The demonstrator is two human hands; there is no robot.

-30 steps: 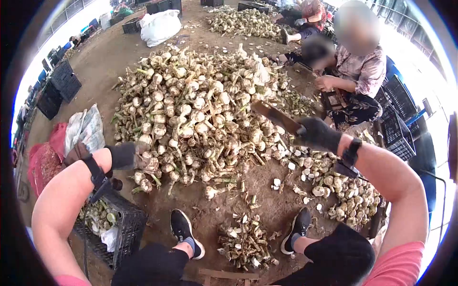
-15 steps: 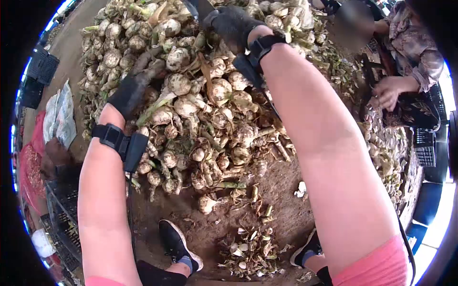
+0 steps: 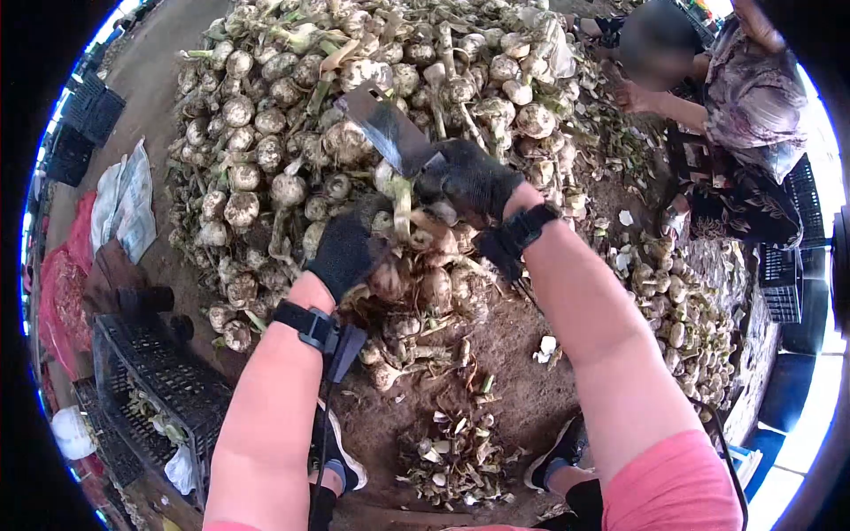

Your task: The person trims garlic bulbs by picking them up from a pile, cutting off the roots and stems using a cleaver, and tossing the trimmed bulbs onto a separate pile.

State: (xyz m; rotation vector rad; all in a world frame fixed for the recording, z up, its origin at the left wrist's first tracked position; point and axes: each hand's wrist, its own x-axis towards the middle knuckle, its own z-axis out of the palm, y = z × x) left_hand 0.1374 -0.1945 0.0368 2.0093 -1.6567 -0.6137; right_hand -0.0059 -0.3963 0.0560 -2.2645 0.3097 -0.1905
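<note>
My right hand (image 3: 465,181), in a dark glove, grips a cleaver (image 3: 385,128); its broad metal blade points up and left over the pile. My left hand (image 3: 354,243), also gloved, is closed on a garlic bulb (image 3: 387,279) just below and left of it. A pale green stalk (image 3: 402,212) stands up between the two hands, close to the cleaver's lower end. Whether the blade touches the stalk I cannot tell. In front of me spreads a large pile of soil-stained garlic bulbs (image 3: 270,150) with stalks attached.
Trimmings (image 3: 456,460) lie between my shoes. At the right, another person (image 3: 753,106) sits beside a heap of cut bulbs (image 3: 686,327). Black plastic crates (image 3: 159,380) stand at the left, near a pink mesh bag (image 3: 66,283) and a white sack (image 3: 124,208).
Both hands have come back toward me from the pile. The cleaver has come down with my right hand, beside my left hand, which now holds a bulb. The other person's arm has moved.
</note>
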